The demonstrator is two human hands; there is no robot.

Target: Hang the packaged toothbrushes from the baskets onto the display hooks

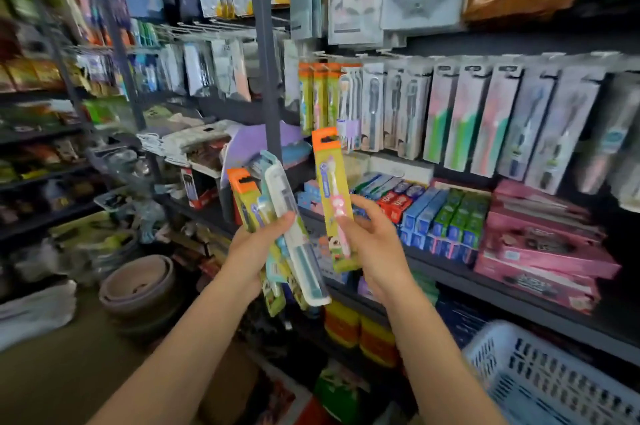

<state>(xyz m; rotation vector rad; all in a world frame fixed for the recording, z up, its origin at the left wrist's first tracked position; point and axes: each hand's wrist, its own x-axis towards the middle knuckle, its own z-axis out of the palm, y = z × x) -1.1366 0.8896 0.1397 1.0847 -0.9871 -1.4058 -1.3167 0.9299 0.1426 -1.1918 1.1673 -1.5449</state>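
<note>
My right hand (372,241) holds one packaged toothbrush (330,189), a yellow card with an orange top and a pink brush, upright in front of the shelf. My left hand (254,248) grips a bundle of toothbrush packs (277,213): yellow-orange cards and a long clear-and-white pack with a teal brush. Above and behind the held pack, matching orange-topped packs (318,95) hang on display hooks (332,56). A row of grey, green and pink toothbrush packs (485,116) hangs to their right. A white plastic basket (540,379) sits at the lower right.
Toothpaste boxes (440,213) and pink boxes (540,244) lie on the dark shelf below the hooks. A grey upright post (266,54) divides the shelving. Stacked brown basins (138,286) stand on the floor at left. More crowded shelves fill the left side.
</note>
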